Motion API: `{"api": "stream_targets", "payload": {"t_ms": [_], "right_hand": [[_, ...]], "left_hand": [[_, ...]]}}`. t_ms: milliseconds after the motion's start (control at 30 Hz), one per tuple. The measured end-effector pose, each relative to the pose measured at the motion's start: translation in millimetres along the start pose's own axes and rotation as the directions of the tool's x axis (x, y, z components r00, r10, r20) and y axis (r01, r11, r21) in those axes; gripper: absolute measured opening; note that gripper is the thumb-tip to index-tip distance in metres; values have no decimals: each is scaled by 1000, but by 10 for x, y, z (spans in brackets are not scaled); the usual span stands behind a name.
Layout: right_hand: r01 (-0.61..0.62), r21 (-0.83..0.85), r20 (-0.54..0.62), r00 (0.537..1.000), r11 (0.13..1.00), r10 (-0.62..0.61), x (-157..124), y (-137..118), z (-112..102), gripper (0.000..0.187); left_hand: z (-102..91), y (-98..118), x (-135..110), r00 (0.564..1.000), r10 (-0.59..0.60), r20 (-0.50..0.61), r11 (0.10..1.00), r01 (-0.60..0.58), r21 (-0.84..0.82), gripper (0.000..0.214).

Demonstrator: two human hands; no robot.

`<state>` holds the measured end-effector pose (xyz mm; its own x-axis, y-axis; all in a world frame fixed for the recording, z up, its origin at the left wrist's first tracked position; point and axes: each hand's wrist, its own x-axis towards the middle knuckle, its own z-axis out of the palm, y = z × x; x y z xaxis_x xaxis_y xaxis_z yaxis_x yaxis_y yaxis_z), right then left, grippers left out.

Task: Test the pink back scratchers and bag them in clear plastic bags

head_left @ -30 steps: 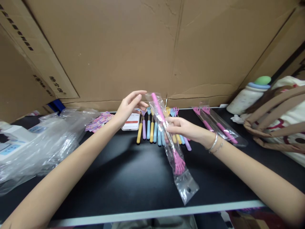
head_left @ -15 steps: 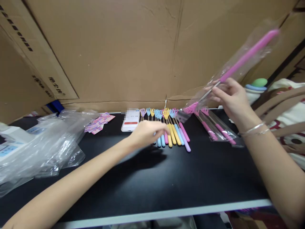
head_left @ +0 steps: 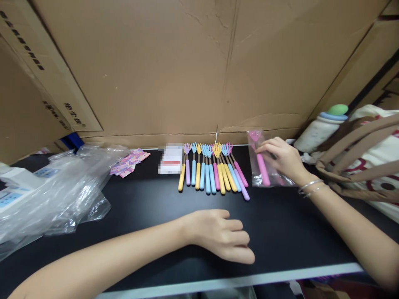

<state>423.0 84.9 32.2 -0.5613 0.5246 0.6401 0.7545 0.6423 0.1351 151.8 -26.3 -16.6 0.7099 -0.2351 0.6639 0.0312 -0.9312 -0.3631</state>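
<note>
At the right, my right hand [head_left: 282,158] pinches a pink back scratcher [head_left: 262,168] in a clear plastic bag, near where its handle meets the shaft. This scratcher lies on the black table, hand-shaped head toward the cardboard. Other bagged pink scratchers beneath my right hand are mostly hidden. My left hand [head_left: 221,234] hovers over the table's front part, palm down, fingers curled in, with nothing visible in it. Beyond it lies a row of unbagged back scratchers [head_left: 208,174] with yellow, blue, purple and pink handles, heads at the back.
Clear plastic bags [head_left: 71,195] lie piled at the left over a white box [head_left: 18,187]. Pink and purple cards [head_left: 129,162] and a blurred-out phone [head_left: 171,160] lie at the back. A white bottle [head_left: 319,133] and a bag with brown straps [head_left: 374,158] stand right. Cardboard [head_left: 156,74] walls the back.
My right hand has brought the bagged pink scratcher down from the air onto the table at the right. My left hand has moved from the scratcher row toward the front edge.
</note>
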Motion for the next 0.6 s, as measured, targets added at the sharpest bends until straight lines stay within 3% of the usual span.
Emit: {"api": "stream_targets", "payload": {"t_ms": [233, 400, 600], "right_hand": [[226, -58, 134, 967, 972, -217, -72, -169, 234, 17], [295, -36, 43, 955, 955, -294, -17, -455, 174, 19], [380, 42, 6, 925, 924, -380, 16, -869, 170, 15]], "left_hand": [[43, -52, -80, 1000, -26, -1, 998, 25, -49, 17], [47, -62, -68, 999, -17, -52, 999, 15, -53, 17], [-3, -18, 16, 989, 104, -105, 993, -109, -37, 22]]}}
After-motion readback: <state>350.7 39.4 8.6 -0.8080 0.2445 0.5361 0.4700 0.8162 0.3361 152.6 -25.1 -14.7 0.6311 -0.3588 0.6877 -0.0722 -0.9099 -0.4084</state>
